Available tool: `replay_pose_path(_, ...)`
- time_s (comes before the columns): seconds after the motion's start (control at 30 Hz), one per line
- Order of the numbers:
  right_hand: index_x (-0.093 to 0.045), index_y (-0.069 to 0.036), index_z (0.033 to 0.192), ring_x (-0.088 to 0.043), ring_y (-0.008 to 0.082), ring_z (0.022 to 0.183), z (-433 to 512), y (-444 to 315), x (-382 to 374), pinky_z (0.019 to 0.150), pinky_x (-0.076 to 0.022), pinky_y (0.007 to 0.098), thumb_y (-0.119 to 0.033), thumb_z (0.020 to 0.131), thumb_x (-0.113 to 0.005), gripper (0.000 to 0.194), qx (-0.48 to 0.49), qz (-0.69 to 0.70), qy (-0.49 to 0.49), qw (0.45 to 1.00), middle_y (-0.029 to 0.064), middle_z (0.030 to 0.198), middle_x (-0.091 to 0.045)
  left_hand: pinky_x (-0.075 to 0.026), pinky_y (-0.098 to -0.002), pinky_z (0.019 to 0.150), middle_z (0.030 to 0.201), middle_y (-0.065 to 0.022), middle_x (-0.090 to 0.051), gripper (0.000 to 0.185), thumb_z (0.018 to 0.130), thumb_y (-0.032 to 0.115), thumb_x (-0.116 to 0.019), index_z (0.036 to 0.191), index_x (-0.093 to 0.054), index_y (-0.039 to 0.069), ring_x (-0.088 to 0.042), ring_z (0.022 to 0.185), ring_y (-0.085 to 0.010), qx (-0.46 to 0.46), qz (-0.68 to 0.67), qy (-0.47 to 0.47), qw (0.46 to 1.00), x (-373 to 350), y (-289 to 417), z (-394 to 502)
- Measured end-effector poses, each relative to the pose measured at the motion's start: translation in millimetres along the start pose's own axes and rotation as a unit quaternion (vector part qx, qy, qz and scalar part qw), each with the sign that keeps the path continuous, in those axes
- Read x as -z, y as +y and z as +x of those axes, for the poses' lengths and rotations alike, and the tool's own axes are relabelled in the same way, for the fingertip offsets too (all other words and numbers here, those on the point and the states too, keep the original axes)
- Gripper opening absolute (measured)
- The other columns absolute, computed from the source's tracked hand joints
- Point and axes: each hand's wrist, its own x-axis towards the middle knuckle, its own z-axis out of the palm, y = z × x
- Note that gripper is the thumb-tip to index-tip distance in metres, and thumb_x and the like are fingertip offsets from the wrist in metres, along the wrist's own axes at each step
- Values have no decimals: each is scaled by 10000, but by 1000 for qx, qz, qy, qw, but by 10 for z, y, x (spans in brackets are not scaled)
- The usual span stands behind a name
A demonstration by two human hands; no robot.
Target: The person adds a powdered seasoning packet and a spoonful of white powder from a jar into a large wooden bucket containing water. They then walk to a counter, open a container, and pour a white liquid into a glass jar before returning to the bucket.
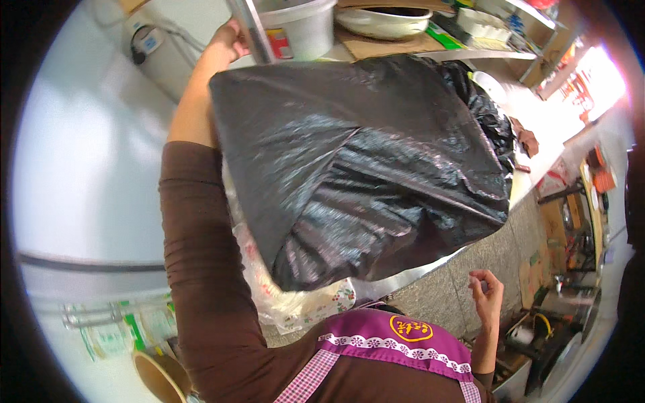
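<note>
A large box-shaped bundle in black plastic sheeting (363, 166) lies across a light-coloured counter in front of me. My left hand (233, 41) reaches past the bundle's far left corner and is partly hidden behind a metal post (253, 31); whether its fingers grip anything cannot be made out. My right hand (486, 292) hangs in the air at the lower right, away from the bundle, fingers curled and apart, with no object visible in it. A clear plastic bag (287, 307) and a flower-patterned item (345, 297) show beneath the bundle's near edge.
On a shelf behind the bundle stand a white plastic bucket (305, 30), an oval basin (384, 22) and a white foam tray (482, 27). A cable with a plug (149, 41) hangs on the left wall. Cluttered shelving lies at the right, and a round wooden tub (158, 378) stands lower left.
</note>
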Motion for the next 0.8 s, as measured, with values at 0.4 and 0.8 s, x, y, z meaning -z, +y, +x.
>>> replay_pose_path(0.4, -640, -8, 797, -528, 66, 609, 230, 247, -610, 521, -434, 267, -160, 975, -674, 236, 133, 25, -346, 928, 1, 686, -620, -470, -380, 911, 833, -106, -672, 352, 1048, 270, -517, 824, -646, 30, -642, 877, -238, -117, 9, 159, 980, 177, -563, -4879)
replay_pose_path(0.8, -559, -60, 1170, -637, 220, 1078, -1611, -669, -2327, 970, -503, 340, -90, 1051, -497, 138, -47, 320, -808, 492, 188, 1256, -638, -517, -327, 915, 1145, -78, -657, 266, 962, 115, -673, 1186, -579, 8, -649, 1024, -162, 46, -98, 336, 935, -521, -2469, -8745)
